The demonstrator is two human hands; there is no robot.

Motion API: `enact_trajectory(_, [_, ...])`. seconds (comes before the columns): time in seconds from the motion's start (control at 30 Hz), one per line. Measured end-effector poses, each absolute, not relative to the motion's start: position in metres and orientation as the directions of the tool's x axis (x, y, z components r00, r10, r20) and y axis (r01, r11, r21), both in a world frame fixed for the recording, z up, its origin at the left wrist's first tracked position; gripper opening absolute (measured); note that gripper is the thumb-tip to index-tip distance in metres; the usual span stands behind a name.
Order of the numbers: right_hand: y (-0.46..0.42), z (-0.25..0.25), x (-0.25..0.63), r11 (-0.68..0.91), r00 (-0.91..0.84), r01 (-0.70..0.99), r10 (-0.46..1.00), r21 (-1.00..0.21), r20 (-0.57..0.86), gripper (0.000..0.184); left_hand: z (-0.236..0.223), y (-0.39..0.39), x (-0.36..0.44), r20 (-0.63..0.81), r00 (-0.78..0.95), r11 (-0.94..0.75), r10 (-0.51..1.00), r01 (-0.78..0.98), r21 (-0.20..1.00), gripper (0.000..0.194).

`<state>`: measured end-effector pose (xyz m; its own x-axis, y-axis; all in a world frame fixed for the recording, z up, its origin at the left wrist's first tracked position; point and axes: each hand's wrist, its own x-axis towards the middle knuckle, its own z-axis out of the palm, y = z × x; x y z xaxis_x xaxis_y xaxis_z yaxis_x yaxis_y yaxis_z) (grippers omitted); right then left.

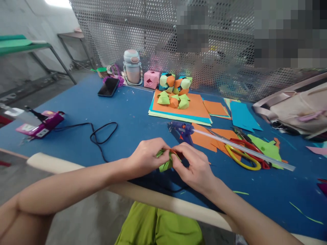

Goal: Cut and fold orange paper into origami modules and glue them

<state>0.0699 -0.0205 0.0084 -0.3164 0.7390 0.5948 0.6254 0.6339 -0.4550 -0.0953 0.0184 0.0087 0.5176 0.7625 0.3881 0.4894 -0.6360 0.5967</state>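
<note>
Between my two hands is a small folded paper piece (166, 164), green with a bit of orange at its top. My left hand (149, 157) pinches its left side, and my right hand (193, 162) pinches the right side; the fingers hide much of it. Just beyond my hands a blue glue gun (184, 129) lies on the table with a long clear glue stick (242, 147) out of its back. Farther back, several green and orange folded paper pieces (174, 101) rest on a stack of coloured paper (196, 108).
Scissors with a yellow handle (246, 166) lie at the right near green paper scraps (265, 146). A phone (108, 87), a bottle (133, 69) and a pink paper cube (151, 79) stand or lie along the back. A purple box (46, 127) with a black cord is at left.
</note>
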Motion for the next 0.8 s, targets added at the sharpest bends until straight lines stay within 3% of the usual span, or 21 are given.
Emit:
enact_trajectory(0.2, [-0.021,0.006,0.069,0.618,-0.275,0.679,0.715,-0.397,0.643,0.012,0.008,0.017,-0.093,0.370,0.482,-0.590,0.794,0.463,0.662,0.013])
enact_trajectory(0.43, [-0.017,0.000,0.074,0.663,-0.403,0.687,0.688,-0.297,0.604,0.017,0.006,0.020,-0.089,0.280,0.538,-0.563,0.795,0.484,0.670,0.007])
enact_trajectory(0.63, [-0.017,0.003,0.075,0.632,-0.346,0.654,0.738,-0.416,0.579,0.009,0.008,0.023,-0.089,0.216,0.467,-0.431,0.858,0.423,0.797,0.011])
enact_trajectory(0.8, [-0.016,0.001,0.072,0.564,-0.289,0.696,0.787,-0.445,0.545,0.020,0.007,0.029,-0.089,0.113,0.343,-0.223,0.932,0.303,0.926,0.009])
